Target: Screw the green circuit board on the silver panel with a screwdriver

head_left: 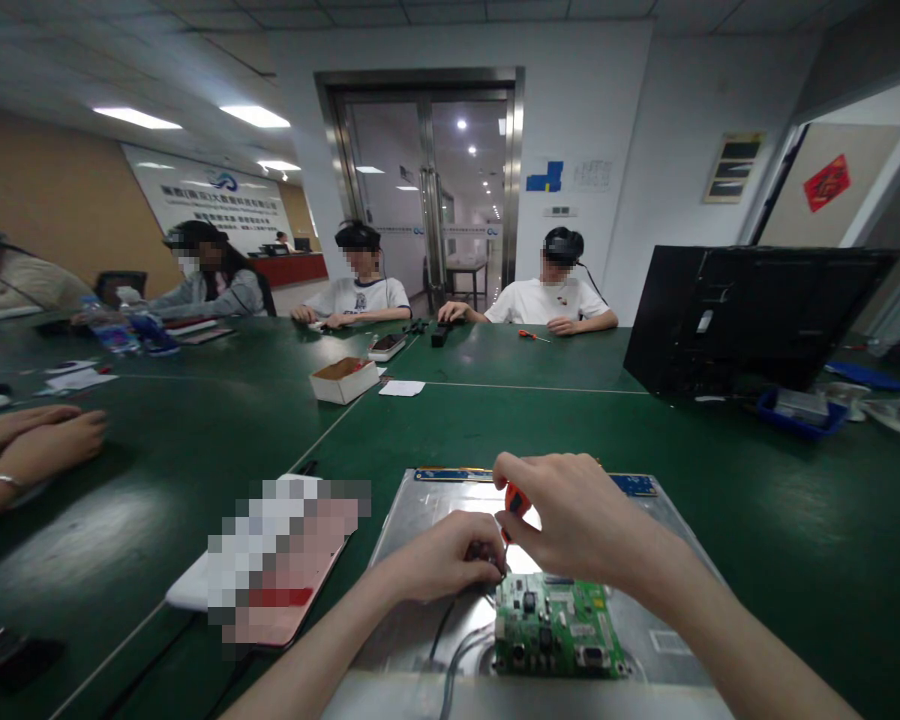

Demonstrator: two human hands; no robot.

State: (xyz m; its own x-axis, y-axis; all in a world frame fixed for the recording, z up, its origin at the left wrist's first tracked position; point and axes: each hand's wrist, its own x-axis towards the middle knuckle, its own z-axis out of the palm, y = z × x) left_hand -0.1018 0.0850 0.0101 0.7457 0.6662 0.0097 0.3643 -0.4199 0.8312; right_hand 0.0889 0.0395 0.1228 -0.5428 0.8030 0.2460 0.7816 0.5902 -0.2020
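Note:
A flat silver metal panel (435,515) lies on the green table in front of me, with a green circuit board (559,625) mounted near its close edge. My right hand (570,515) is closed round a red-handled screwdriver (515,499) that points down at the board's top left corner. My left hand (442,555) is closed in a pinch right beside the screwdriver tip, at the board's edge; what it pinches is too small to make out. Black cables (450,650) run from the board toward me.
A blurred phone-like slab (270,570) lies left of the panel. A black monitor (750,315) stands at the right, a small cardboard box (343,380) mid-table. Several people sit round the table; another person's hands (30,440) rest at the left edge.

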